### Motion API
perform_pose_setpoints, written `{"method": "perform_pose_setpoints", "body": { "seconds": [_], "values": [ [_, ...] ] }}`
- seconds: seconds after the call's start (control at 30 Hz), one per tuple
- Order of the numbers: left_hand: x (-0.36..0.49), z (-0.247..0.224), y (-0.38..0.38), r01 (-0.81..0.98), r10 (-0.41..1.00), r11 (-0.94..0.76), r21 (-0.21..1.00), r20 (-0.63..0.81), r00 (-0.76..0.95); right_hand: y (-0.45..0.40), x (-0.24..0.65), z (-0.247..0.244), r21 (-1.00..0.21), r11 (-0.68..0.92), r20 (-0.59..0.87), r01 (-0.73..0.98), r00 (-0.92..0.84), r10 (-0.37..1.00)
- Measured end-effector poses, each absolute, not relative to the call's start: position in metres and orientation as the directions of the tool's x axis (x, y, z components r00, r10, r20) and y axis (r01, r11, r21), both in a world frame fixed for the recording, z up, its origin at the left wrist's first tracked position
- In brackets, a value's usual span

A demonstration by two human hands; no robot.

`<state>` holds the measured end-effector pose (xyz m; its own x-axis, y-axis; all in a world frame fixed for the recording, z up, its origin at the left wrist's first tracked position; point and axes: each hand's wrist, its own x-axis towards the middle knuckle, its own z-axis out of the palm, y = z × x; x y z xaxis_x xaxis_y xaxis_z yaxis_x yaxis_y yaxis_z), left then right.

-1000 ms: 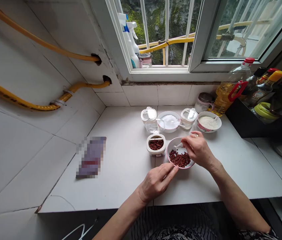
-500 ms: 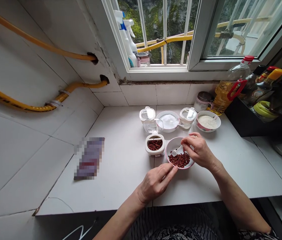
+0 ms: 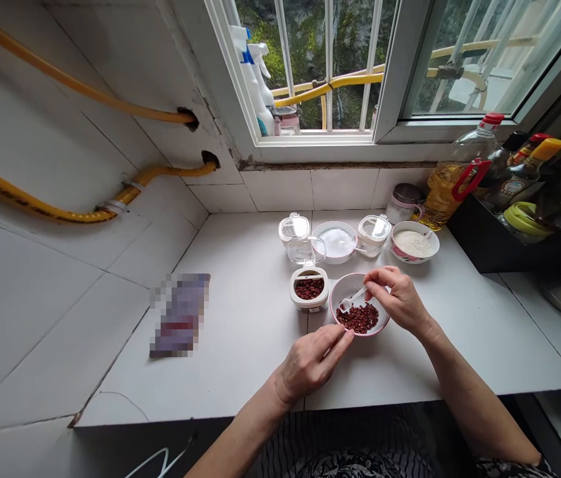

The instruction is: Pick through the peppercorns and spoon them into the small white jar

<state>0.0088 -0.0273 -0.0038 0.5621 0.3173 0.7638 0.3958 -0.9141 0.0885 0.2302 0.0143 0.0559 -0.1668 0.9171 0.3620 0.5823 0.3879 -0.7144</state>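
A white bowl (image 3: 384, 320) with a pink rim holds dark red peppercorn-like grains (image 3: 360, 319). My right hand (image 3: 396, 299) pinches the handle of a small white spoon (image 3: 346, 304), whose head rests over the grains at the bowl's left side. My left hand (image 3: 314, 362) grips the near-left rim of this bowl between its fingers. Just left of the bowl stands a white-rimmed jar (image 3: 309, 305) of the same grains, its clear lid (image 3: 306, 251) raised at the back.
Behind stand a bowl of white crystals (image 3: 336, 241), two lidded jars (image 3: 294, 228) (image 3: 374, 229) and a bowl of pale powder (image 3: 414, 243). An oil bottle (image 3: 444, 189) and a black bottle box (image 3: 489, 239) are at right. A blurred packet (image 3: 180, 315) lies left.
My right hand has shifted slightly right, and more of the spoon's handle shows. My left hand stays at the bowl's rim.
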Motion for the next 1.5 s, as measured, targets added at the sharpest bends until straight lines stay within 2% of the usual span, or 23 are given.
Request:
{"method": "perform_pose_setpoints", "body": {
  "seconds": [0.67, 0.73, 0.87, 0.97, 1.07, 1.17, 1.23, 1.3, 1.4, 1.5],
  "values": [
    [0.009, -0.006, -0.027, 0.373, 0.307, -0.923, 0.098, 0.772, 0.557, 0.016, 0.227, 0.057, -0.809, 0.228, 0.258, 0.541, -0.021, 0.966],
    [0.009, -0.006, -0.027, 0.37, 0.3, -0.925, 0.092, 0.772, 0.56, 0.017, 0.228, 0.057, -0.856, 0.187, 0.213, 0.482, 0.0, 0.977],
    [0.009, -0.006, -0.026, 0.378, 0.301, -0.922, 0.086, 0.774, 0.557, 0.019, 0.228, 0.059, -0.965, 0.096, 0.109, 0.243, 0.042, 0.993],
    [0.009, -0.006, -0.026, 0.379, 0.303, -0.921, 0.09, 0.777, 0.551, 0.019, 0.22, 0.062, -0.975, 0.155, 0.172, 0.162, 0.095, 0.981],
    [0.009, -0.006, -0.026, 0.379, 0.303, -0.921, 0.091, 0.778, 0.55, 0.015, 0.205, 0.064, -0.915, 0.309, 0.346, 0.258, 0.112, 0.931],
    [0.009, -0.006, -0.027, 0.385, 0.305, -0.919, 0.089, 0.778, 0.549, 0.011, 0.194, 0.063, -0.727, 0.512, 0.562, 0.458, -0.031, 0.826],
    [0.009, -0.006, -0.027, 0.39, 0.305, -0.917, 0.085, 0.78, 0.546, 0.01, 0.191, 0.062, -0.581, 0.617, 0.644, 0.532, -0.163, 0.747],
    [0.009, -0.006, -0.027, 0.392, 0.303, -0.916, 0.082, 0.78, 0.547, 0.008, 0.194, 0.063, -0.496, 0.669, 0.686, 0.554, -0.222, 0.693],
    [0.009, -0.006, -0.027, 0.388, 0.304, -0.918, 0.083, 0.775, 0.554, 0.007, 0.205, 0.066, -0.487, 0.655, 0.726, 0.578, -0.149, 0.671],
    [0.009, -0.006, -0.027, 0.384, 0.306, -0.919, 0.088, 0.772, 0.557, 0.009, 0.22, 0.066, -0.519, 0.588, 0.699, 0.621, -0.088, 0.71]
  ]
}}
